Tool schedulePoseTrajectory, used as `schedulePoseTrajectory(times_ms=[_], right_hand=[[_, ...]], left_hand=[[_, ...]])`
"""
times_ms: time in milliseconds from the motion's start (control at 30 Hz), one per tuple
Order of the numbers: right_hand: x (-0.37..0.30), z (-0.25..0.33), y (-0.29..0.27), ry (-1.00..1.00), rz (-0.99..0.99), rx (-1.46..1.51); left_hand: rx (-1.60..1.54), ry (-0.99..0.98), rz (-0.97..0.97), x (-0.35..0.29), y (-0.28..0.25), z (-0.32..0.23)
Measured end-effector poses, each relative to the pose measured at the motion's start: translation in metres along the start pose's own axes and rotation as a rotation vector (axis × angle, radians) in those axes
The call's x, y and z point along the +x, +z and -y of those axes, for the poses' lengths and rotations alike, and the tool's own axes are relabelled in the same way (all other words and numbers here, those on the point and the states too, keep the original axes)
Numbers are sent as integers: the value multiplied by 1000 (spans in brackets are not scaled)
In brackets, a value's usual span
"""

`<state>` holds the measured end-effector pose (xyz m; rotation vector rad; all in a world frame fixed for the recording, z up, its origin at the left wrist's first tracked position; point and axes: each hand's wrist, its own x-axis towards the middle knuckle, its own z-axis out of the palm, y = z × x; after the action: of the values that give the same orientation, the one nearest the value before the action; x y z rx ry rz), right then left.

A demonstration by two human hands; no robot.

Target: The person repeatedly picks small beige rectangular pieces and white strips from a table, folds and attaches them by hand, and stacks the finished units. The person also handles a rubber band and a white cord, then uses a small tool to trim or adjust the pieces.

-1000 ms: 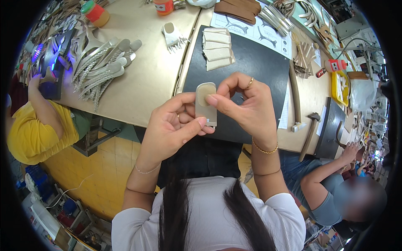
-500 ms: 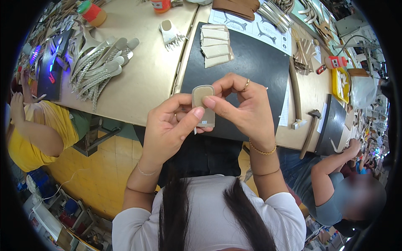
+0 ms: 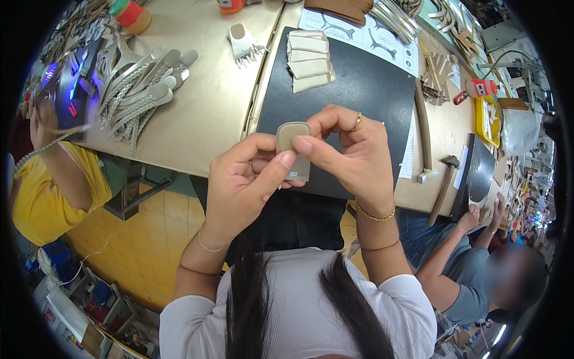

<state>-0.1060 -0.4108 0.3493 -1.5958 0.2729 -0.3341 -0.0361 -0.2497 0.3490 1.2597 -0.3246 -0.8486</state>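
Between my two hands is a small beige leather piece (image 3: pixel 292 130) with a rounded upper end, a stitched-looking edge and a tiny white label low on its face. My left hand (image 3: pixel 242 176) grips its left side, the thumb on the face and the fingers behind. My right hand (image 3: pixel 354 152) pinches the right side near the top, its thumb pressing the face and its index finger at the edge. Both hold it above the near edge of a black mat (image 3: pixel 365 102). Several flat beige pieces (image 3: pixel 310 67) lie overlapped on the mat, beyond my hands.
Braided pale straps (image 3: pixel 140 99) are heaped on the table at left, near a fringed beige piece (image 3: pixel 240 40). A hammer (image 3: pixel 445 188) and a long-handled tool (image 3: pixel 423 134) lie at right, by a yellow tray (image 3: pixel 487 122). Co-workers sit at both sides.
The leather piece has shifted slightly right and my grip stays much the same. The co-worker at right has brought both hands forward; the one at left moves a braided strap.
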Motion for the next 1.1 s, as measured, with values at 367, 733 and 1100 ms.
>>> schedulePoseTrajectory(times_ms=[367,733,1100], right_hand=[[-3,7,-1,49,7,-6],[-2,4,3,-2,-19,21],[-2,2,5,14,-20,53]], left_hand=[[-14,42,-14,-1,3,0],[-50,103,-35,1,5,3],[-16,133,-36,1,4,5]])
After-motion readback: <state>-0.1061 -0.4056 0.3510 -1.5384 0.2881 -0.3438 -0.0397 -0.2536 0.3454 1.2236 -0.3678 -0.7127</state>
